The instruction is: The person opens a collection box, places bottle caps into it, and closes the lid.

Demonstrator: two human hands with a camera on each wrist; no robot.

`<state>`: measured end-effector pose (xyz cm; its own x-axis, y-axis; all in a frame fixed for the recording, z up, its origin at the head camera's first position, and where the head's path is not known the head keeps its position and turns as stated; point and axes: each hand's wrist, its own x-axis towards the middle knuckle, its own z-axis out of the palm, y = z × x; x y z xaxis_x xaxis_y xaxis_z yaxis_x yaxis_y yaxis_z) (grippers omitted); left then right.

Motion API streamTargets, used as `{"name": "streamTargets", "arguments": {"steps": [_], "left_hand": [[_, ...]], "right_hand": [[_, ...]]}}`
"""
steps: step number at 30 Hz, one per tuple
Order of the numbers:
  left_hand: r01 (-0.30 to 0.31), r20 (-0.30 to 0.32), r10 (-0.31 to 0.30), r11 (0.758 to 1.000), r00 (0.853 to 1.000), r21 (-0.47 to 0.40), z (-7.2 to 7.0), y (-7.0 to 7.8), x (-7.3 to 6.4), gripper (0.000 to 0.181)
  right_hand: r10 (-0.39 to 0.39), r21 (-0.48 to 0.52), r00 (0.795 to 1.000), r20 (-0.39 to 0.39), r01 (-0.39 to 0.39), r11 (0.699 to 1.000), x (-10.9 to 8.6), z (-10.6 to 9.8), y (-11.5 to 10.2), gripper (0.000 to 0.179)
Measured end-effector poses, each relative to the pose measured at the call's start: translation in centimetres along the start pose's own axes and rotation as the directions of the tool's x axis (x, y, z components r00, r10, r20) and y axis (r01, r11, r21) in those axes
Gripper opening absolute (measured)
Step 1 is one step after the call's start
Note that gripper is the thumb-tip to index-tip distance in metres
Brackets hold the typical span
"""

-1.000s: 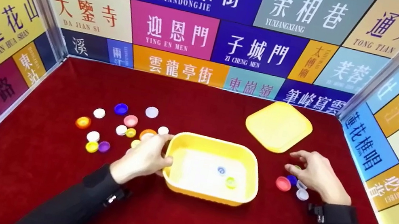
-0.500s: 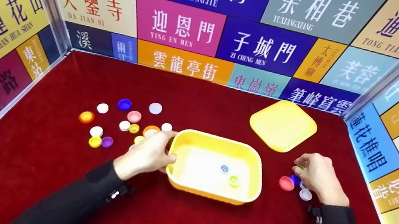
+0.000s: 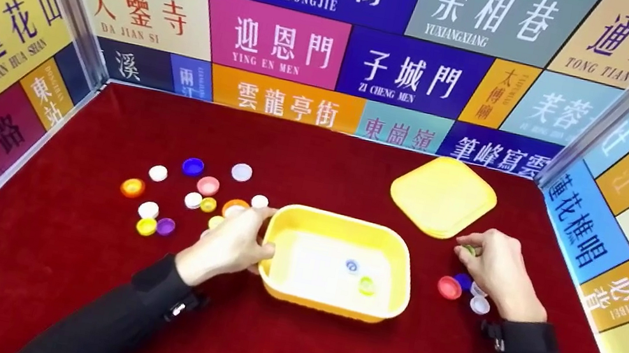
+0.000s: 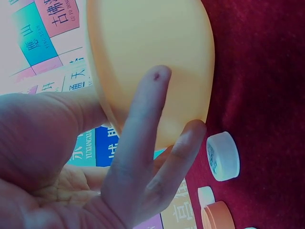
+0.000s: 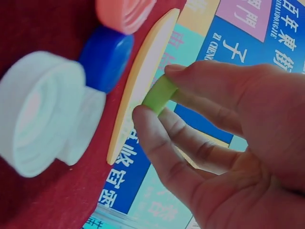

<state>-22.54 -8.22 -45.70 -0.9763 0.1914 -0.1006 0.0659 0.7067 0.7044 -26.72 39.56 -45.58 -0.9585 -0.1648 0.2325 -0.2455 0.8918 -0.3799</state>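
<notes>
My left hand grips the left end of a yellow plastic box, thumb over the rim. In the left wrist view the fingers lie along the box's outer wall. A blue cap and a yellow-green cap lie inside the box. Between thumb and fingertip my right hand pinches a green bottle cap, lifted over the cloth. Just below that hand sit a red cap, a blue cap and white caps.
A yellow lid lies flat at the back right. Several caps, among them an orange one and a purple one, are scattered left of the box on the red cloth. Printed panels wall in the back and sides.
My right hand has closed its fingers on the green bottle cap and raised it away from the neighbouring caps. My left hand keeps its grip on the box.
</notes>
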Motion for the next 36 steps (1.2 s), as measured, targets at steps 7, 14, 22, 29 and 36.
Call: {"name": "streamTargets", "arguments": {"steps": [7, 14, 22, 29, 36], "left_hand": [[-0.003, 0.003, 0.003, 1.0, 1.0, -0.002, 0.1, 0.1, 0.0, 0.072], [-0.002, -0.001, 0.002, 1.0, 1.0, 0.03, 0.1, 0.1, 0.1, 0.072], [0.013, -0.01, -0.012, 0.998, 1.0, 0.06, 0.1, 0.1, -0.1, 0.073], [0.004, 0.018, -0.004, 1.0, 1.0, -0.019, 0.3, 0.1, 0.1, 0.072], [-0.007, 0.007, 0.007, 1.0, 1.0, -0.003, 0.3, 0.1, 0.2, 0.071]], "right_hand": [[-0.112, 0.025, 0.988, -0.111, 0.115, 0.993, -0.3, -0.1, -3.0, 0.021], [-0.25, 0.11, 0.947, -0.2, 0.275, 0.955, -0.9, 0.0, -7.6, 0.024], [-0.452, 0.186, 0.878, -0.158, 0.476, 0.859, -2.1, 2.4, -12.6, 0.024], [-0.567, 0.21, 0.824, -0.013, 0.556, 0.804, -3.0, 4.7, -14.9, 0.02], [-0.511, 0.243, 0.846, 0.154, 0.468, 0.849, -3.2, 5.4, -15.4, 0.023]]}}
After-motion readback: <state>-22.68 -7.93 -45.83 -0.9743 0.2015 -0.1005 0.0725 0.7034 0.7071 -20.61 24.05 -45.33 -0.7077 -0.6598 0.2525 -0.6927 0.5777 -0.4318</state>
